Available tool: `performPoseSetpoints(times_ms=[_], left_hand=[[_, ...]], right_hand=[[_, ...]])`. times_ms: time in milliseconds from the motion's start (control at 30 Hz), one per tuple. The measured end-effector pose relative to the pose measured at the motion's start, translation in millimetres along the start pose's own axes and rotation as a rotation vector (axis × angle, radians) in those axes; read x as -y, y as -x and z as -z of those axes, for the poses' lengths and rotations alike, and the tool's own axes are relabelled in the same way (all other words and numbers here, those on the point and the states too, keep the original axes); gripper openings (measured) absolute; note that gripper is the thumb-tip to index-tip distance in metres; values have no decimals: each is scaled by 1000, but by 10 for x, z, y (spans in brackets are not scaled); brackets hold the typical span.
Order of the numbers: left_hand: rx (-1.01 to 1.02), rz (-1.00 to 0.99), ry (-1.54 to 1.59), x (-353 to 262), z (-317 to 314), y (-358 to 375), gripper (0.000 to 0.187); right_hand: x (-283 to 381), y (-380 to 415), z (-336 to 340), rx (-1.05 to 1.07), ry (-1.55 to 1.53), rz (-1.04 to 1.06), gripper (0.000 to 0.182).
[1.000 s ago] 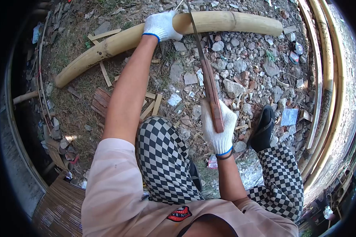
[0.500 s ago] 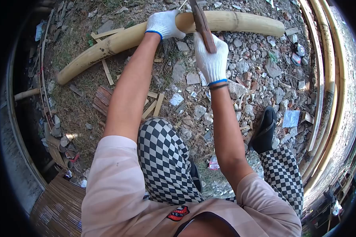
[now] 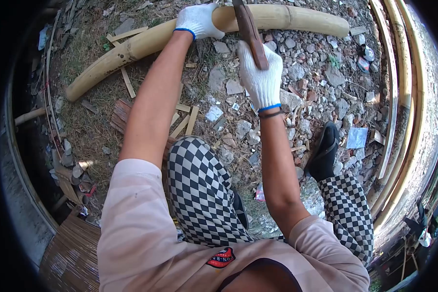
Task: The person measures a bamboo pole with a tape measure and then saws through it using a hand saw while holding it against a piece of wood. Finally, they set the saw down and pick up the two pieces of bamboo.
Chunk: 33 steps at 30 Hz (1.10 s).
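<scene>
A thick, curved bamboo pole (image 3: 316, 20) lies across the rubble at the top of the view. My left hand (image 3: 198, 21), in a white glove with a blue cuff, is wrapped round the pole left of its middle. My right hand (image 3: 261, 73), gloved the same way, grips a tool by its brown wooden handle (image 3: 250, 36). The tool's dark upper end crosses the pole just right of my left hand and runs out of view at the top edge, so its tip is hidden.
Thin bamboo strips (image 3: 192, 121) and reddish wood pieces (image 3: 120, 116) lie near my knee. Stones (image 3: 297, 72) cover the ground below the pole. Long bamboo poles (image 3: 405, 97) curve along the right side. A woven mat (image 3: 73, 250) lies at the lower left.
The whole scene, pole and left hand included, sits slightly higher and further left in the view. My right hand and the tool stay at nearly the same place in the picture.
</scene>
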<state>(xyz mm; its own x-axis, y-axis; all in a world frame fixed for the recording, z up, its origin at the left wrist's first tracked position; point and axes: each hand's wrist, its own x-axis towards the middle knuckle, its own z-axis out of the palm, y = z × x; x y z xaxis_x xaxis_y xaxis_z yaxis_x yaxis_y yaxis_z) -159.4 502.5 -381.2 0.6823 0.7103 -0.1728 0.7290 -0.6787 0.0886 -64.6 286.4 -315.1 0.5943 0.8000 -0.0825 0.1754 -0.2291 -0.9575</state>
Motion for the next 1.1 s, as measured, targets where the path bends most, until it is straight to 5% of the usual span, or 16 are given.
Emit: performPoseSetpoints(times_ms=[33,133,200,233,300,400,533,600,667,700,833,1100], left_hand=[[-24,0,-7,31,75,-27,83],[0,24,-15,74,106,-158,82],[10,36,-7,24,69,-79,84],[20,28,-14,19,34,-101,84],[19,27,-39,118,64,-190,85],[86,18,-2,54,71,-104,86],[38,42,-13,99,73,-162,88],[4,43,10,46,-42,-38,89],[12,44,12,67,76,-100,91],[-3,46,7,105,151,-160,90],[26,41,27,72,135,-110,87],[-5,16,34,56,123,-66,85]], right_hand=[[106,367,190,-12,270,90,24],[22,1019,270,-132,-227,-63,24],[-55,731,115,-107,-137,-100,23],[-15,223,37,12,279,45,25],[10,-398,-293,-80,297,355,31],[130,219,174,8,141,38,23],[99,1012,415,-67,126,89,19],[67,329,216,17,248,50,21],[-156,-648,-255,-68,64,226,31],[-143,-860,-283,0,-124,77,36],[5,-198,16,-37,148,82,29],[72,580,253,-97,45,119,16]])
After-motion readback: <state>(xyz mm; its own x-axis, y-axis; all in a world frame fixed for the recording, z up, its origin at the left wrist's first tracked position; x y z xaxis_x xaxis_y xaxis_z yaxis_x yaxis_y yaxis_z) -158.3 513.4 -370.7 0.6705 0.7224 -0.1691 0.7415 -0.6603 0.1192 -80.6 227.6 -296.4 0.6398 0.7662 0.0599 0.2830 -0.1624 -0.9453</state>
